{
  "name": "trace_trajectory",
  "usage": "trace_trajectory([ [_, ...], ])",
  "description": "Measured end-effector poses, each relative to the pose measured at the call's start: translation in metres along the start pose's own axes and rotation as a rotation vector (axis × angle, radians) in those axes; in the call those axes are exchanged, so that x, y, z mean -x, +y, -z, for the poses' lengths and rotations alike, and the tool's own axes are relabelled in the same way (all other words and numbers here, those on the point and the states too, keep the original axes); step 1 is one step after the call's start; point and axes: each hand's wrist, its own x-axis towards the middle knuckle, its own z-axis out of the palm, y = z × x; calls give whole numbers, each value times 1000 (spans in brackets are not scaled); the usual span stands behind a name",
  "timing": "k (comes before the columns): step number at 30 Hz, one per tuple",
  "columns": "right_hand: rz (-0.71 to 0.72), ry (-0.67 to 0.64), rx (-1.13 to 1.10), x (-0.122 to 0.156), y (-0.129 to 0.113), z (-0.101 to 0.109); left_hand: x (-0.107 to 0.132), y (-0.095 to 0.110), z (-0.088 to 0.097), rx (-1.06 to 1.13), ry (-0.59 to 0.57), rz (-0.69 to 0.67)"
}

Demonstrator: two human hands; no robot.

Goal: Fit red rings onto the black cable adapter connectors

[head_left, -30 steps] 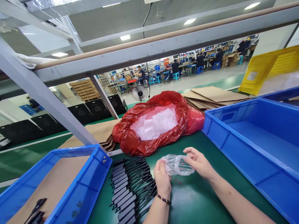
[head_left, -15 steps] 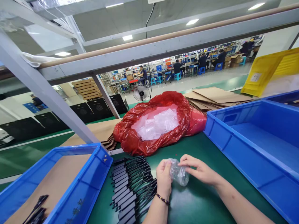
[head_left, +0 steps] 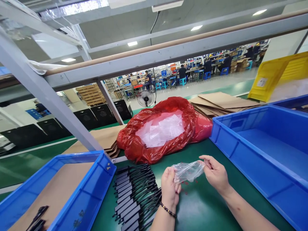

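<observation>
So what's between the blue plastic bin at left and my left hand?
In the head view, a row of black rectangular blocks with black cables lies between the bin and your left hand.

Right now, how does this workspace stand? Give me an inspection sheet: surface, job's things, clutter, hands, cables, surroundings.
Surface: green worktop, light reflecting off it.
Job's things: crumpled transparent plastic; red marks below it, whether on plastic or worktop unclear.
Clutter: red bag of whitish wrap; brown sheets; left blue bin with dark items; right blue bin.
Hands: left hand grips one end of the plastic; right hand pinches the other.
Cables: black units with leads, left of the left hand.
Surroundings: fan; people at benches beyond.
</observation>
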Motion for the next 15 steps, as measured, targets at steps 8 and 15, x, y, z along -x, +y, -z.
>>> trace_trajectory([
  [8,-361,-352,-530,-11,-3,-9,-3,-1,4,52,119,-94],
  [15,-530,-323,-894,-18,-4,-10,-18,-10,13,40,126,-123],
])
